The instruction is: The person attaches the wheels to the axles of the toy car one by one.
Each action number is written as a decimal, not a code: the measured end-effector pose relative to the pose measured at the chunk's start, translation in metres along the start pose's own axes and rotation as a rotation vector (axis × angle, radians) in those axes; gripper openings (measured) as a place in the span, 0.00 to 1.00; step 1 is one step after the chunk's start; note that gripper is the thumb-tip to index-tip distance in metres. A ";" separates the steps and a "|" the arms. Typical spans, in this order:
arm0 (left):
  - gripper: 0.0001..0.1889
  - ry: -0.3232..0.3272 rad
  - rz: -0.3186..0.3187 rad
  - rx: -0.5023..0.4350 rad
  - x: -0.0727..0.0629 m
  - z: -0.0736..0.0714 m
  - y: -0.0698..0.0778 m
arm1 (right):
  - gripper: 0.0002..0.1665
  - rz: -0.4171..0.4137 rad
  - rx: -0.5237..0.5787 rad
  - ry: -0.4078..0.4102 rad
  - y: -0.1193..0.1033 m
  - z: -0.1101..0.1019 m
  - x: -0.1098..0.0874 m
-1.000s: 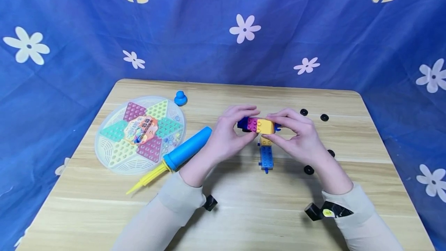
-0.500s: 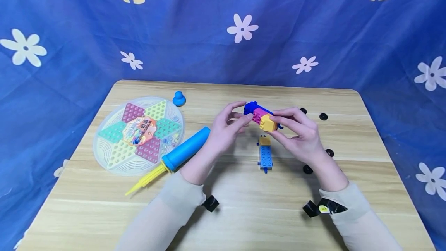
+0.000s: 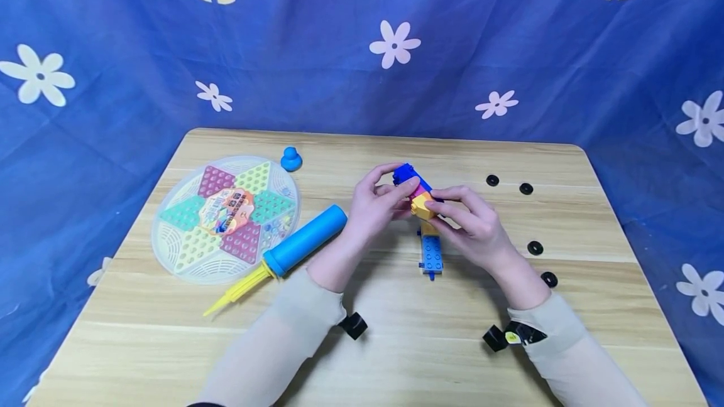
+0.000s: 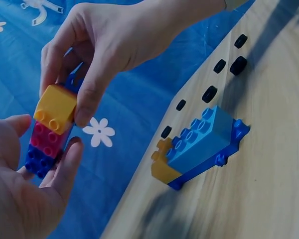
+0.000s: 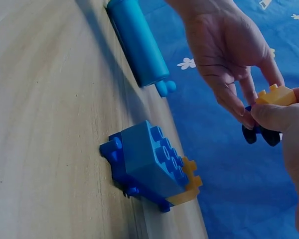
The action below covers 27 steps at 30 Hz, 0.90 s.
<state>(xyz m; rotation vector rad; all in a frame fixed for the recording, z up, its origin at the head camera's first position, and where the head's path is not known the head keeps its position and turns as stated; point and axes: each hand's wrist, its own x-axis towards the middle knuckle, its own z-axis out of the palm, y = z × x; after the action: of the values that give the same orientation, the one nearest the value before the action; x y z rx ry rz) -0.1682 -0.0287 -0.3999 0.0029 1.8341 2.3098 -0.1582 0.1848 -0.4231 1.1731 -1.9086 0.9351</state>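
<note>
A small building-block toy car [image 3: 423, 207] is held up over the table between both hands. It has a yellow, a pink and a dark blue brick in a row, as the left wrist view shows along the car [image 4: 49, 138]. My left hand [image 3: 373, 206] holds the dark blue end, its thumb across the pink part. My right hand [image 3: 472, 222] pinches the yellow end between thumb and fingers. Black wheels [image 5: 270, 136] show under the car in the right wrist view. Below the hands stands a second block car [image 3: 432, 255], light blue with a yellow front, without wheels on its visible pegs.
Several loose black wheels [image 3: 535, 248] lie on the table's right side. A blue and yellow hand pump [image 3: 305, 240] lies left of the left forearm. Beyond it are a round Chinese checkers board [image 3: 175, 256] and a small blue knobbed piece [image 3: 291, 159]. A blue flowered cloth [image 3: 339, 93] hangs behind.
The held car has turned, its yellow end swinging left and toward me. My right hand has moved left with it, and the left thumb has slid onto the pink part.
</note>
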 end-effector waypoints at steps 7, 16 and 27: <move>0.24 0.043 0.007 0.022 0.005 -0.005 -0.006 | 0.23 0.049 0.090 -0.101 0.004 -0.004 -0.001; 0.26 0.030 0.060 0.077 0.009 -0.026 -0.011 | 0.25 0.224 0.121 -0.072 0.023 -0.025 -0.007; 0.30 -0.002 0.126 0.155 0.009 -0.035 -0.011 | 0.24 0.580 -0.052 -0.095 0.067 -0.046 -0.037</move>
<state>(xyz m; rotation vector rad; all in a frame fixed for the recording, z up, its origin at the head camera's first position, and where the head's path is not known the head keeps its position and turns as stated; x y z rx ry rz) -0.1795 -0.0593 -0.4193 0.1466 2.0623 2.2394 -0.1980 0.2611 -0.4456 0.6417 -2.3927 1.1268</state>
